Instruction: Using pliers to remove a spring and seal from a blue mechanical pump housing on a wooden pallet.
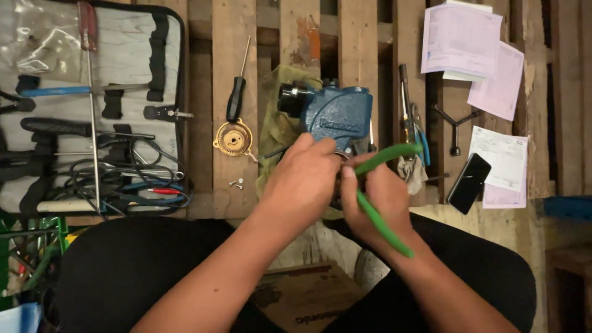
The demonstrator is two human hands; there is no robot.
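On the slatted wooden counter (357, 37), a blue pump body (338, 117) lies on a green rag (277, 123). Left hand (302, 179) steadies its near end, fingers curled on it; right hand (376, 197) is clamped on green-handled pliers (376, 185), nose at the pump for leverage.

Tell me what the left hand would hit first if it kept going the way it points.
The left hand points up and right, its fingertips already at the blue cast housing. That housing is likely the first thing met; how near they are is hard to judge.
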